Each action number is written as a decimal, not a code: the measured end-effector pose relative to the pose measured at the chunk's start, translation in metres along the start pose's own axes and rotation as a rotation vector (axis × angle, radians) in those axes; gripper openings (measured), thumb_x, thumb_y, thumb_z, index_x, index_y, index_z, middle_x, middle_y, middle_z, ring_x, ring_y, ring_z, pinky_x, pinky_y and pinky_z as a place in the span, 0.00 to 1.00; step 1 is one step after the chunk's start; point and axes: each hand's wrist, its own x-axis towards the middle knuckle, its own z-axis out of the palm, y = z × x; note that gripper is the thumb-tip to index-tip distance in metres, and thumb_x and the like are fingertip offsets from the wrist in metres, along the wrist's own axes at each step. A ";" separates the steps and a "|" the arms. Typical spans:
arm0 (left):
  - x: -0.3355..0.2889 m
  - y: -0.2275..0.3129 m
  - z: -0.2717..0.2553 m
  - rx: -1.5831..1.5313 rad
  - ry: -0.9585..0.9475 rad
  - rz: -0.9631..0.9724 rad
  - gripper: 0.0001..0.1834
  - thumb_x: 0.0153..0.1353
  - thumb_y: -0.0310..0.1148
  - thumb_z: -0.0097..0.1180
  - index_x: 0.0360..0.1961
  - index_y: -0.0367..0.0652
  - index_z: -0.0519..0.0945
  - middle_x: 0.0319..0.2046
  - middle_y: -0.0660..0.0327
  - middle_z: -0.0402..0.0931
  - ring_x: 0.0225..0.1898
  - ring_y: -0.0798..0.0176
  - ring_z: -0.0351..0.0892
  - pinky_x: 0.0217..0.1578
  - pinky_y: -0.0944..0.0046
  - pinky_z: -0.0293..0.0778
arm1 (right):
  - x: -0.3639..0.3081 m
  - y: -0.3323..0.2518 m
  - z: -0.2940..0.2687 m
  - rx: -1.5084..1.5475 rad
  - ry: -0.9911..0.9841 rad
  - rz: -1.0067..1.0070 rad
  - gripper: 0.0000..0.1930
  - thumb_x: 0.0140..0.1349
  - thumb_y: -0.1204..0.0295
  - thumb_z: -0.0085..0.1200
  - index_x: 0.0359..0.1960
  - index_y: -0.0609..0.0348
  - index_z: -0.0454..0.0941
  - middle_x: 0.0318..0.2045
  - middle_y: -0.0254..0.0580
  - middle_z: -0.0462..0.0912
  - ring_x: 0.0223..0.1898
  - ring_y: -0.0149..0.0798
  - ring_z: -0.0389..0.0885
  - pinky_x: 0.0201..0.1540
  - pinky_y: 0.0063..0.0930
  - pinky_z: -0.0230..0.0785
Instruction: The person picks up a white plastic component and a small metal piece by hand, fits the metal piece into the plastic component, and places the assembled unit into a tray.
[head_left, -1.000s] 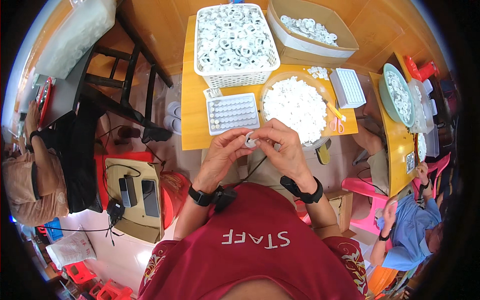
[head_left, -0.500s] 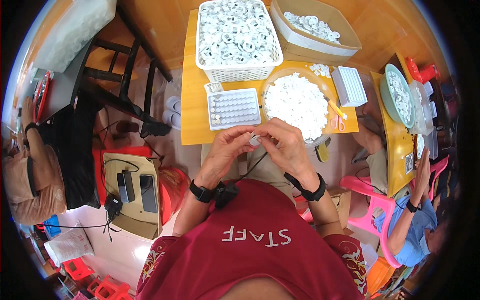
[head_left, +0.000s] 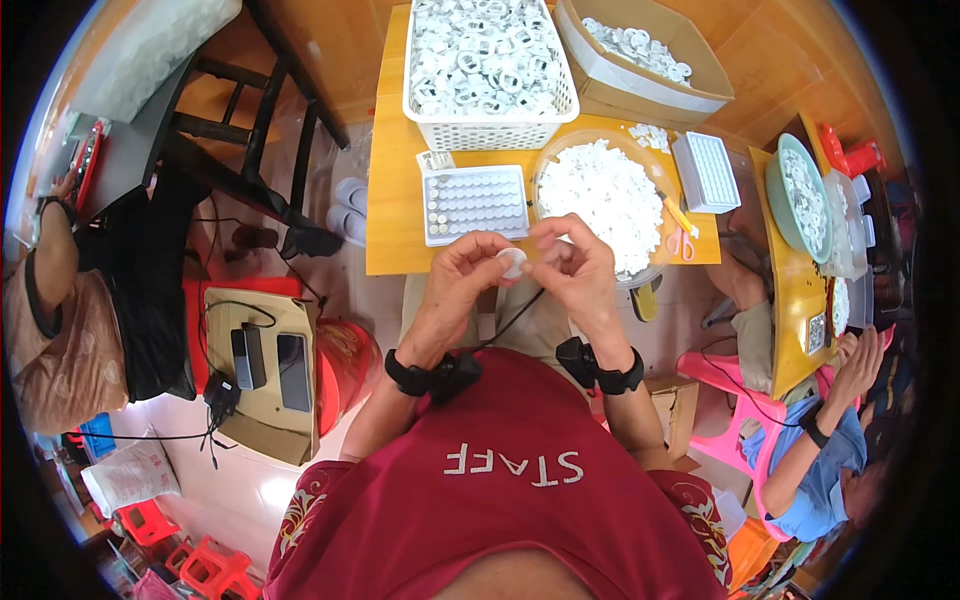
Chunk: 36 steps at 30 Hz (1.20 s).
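Observation:
In front of the table edge, my left hand [head_left: 462,285] pinches a round white plastic disc [head_left: 513,262] between thumb and fingers. My right hand [head_left: 582,278] is just to the right, thumb by the disc's edge and fingers lifted apart from it. Beyond my hands lies a pale tray [head_left: 480,241] with rows of round pockets; several small silvery round pieces [head_left: 432,217] sit in its left part. Right of the tray, a wide round basin [head_left: 543,160] is heaped with small white parts [head_left: 595,205].
A white basket [head_left: 490,133] full of white ring-shaped parts and a cardboard box [head_left: 640,95] stand at the back. Orange-handled scissors [head_left: 680,243] lie by the basin, near stacked trays [head_left: 708,172]. Other people sit left and right; a green bowl [head_left: 800,200] is on the right-hand table.
My right fingers have come off the disc and opened, while my left hand keeps hold of it. The disc now faces up more. The view has shifted slightly.

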 end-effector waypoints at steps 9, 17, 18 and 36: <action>-0.001 -0.002 0.004 0.016 0.047 0.055 0.06 0.56 0.22 0.51 0.37 0.38 0.73 0.35 0.63 0.73 0.35 0.70 0.75 0.36 0.70 0.75 | -0.011 0.014 0.007 0.231 0.046 0.228 0.06 0.51 0.81 0.54 0.32 0.62 0.74 0.21 0.27 0.73 0.20 0.16 0.66 0.22 0.09 0.57; -0.003 -0.003 0.012 0.073 0.086 0.159 0.04 0.56 0.20 0.50 0.34 0.36 0.73 0.35 0.65 0.69 0.36 0.71 0.74 0.37 0.71 0.74 | -0.011 0.024 0.016 0.258 0.115 0.160 0.04 0.51 0.80 0.54 0.29 0.63 0.74 0.21 0.29 0.75 0.23 0.18 0.72 0.26 0.11 0.62; -0.004 -0.004 0.013 0.108 0.104 0.175 0.04 0.56 0.20 0.49 0.33 0.35 0.73 0.35 0.65 0.68 0.36 0.71 0.74 0.37 0.70 0.74 | -0.011 0.021 0.018 0.257 0.113 0.163 0.04 0.51 0.80 0.54 0.29 0.63 0.74 0.21 0.29 0.75 0.23 0.18 0.72 0.26 0.11 0.62; 0.003 -0.009 0.006 0.199 0.000 0.164 0.17 0.57 0.20 0.47 0.48 0.36 0.72 0.44 0.59 0.70 0.40 0.67 0.76 0.40 0.70 0.74 | -0.008 0.036 0.016 0.365 0.211 0.163 0.06 0.56 0.80 0.50 0.36 0.63 0.74 0.23 0.33 0.77 0.21 0.21 0.74 0.21 0.11 0.67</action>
